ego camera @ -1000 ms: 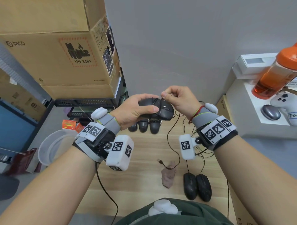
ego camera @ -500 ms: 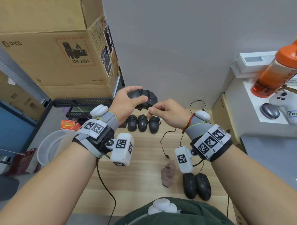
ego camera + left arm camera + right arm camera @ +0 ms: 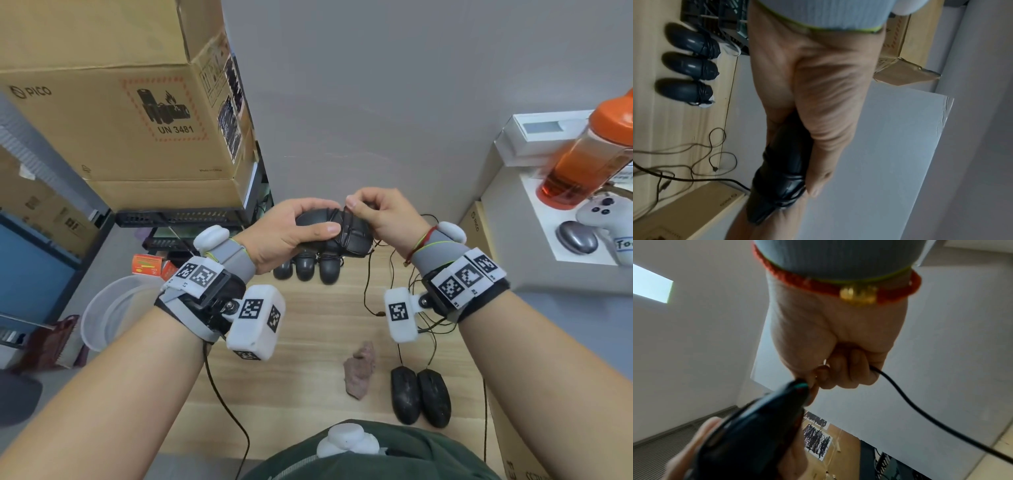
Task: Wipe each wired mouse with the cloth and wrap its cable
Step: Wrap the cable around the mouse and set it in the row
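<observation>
Head view: left hand (image 3: pixel 287 233) grips a black wired mouse (image 3: pixel 352 236) held up above the wooden table (image 3: pixel 308 342), thumb on top; palm hides the mouse's rear. Right hand (image 3: pixel 383 219) has fingers curled, pinching the cable (image 3: pixel 920 410) at the mouse's top; exact pinch point hidden by knuckles. Several cable turns cross the mouse body. Loose cable hangs down to the table, its end hard to trace. 3 wrapped mice (image 3: pixel 306 269) sit behind, partly covered by the hands. Cloth (image 3: pixel 359 370) lies crumpled nearer the body, 2 unwrapped mice (image 3: pixel 419 394) just beside it. Right wrist view is blurred.
</observation>
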Action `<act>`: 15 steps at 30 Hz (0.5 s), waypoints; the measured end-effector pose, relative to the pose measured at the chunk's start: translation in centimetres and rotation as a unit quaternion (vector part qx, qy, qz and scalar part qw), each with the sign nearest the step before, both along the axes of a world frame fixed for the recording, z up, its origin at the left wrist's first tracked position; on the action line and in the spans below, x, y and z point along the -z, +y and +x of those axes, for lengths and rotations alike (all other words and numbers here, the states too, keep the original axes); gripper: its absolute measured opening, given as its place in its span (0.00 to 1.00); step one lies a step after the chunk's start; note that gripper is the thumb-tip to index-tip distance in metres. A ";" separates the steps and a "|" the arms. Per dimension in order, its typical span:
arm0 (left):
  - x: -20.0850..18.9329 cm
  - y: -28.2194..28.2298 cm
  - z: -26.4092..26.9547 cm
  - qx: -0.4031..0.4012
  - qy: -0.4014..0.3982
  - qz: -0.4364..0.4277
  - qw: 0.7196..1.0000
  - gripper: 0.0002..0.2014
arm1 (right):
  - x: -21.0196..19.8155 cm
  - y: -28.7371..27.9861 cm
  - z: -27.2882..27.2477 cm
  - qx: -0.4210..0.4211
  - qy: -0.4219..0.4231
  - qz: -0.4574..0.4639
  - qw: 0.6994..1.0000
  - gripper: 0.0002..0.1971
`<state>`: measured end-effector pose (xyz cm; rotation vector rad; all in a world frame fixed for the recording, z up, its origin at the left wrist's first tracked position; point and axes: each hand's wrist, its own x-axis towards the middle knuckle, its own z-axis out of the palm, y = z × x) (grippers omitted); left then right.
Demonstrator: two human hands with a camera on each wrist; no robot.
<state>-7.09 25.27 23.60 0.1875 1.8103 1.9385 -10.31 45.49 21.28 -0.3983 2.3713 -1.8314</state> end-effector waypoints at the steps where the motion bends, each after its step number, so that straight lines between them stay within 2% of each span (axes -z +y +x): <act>1: -0.2 0.1 0.0 -0.019 -0.006 0.024 1.000 0.21 | 0.6 0.0 0.0 0.013 -0.016 -0.015 1.000 0.13; 5: -0.7 0.8 -0.3 -0.087 0.007 0.116 0.989 0.18 | 2.0 -0.6 1.2 0.004 -0.067 0.009 0.998 0.14; 8: -0.6 0.8 -1.2 -0.177 0.029 0.112 0.977 0.18 | 2.4 -1.8 2.6 -0.061 -0.036 0.072 0.995 0.13; 9: -0.3 0.5 -1.5 -0.194 0.048 0.073 0.977 0.19 | 2.2 -2.1 3.0 -0.072 -0.029 0.093 0.993 0.13; 12: 1.1 -0.8 -1.8 -0.190 0.125 -0.129 0.965 0.20 | 0.7 -2.2 3.3 -0.074 -0.006 0.124 0.989 0.15; 15: 1.9 -1.7 -1.5 -0.127 0.150 -0.209 0.958 0.19 | -1.1 -1.8 3.0 -0.084 0.022 0.121 0.989 0.17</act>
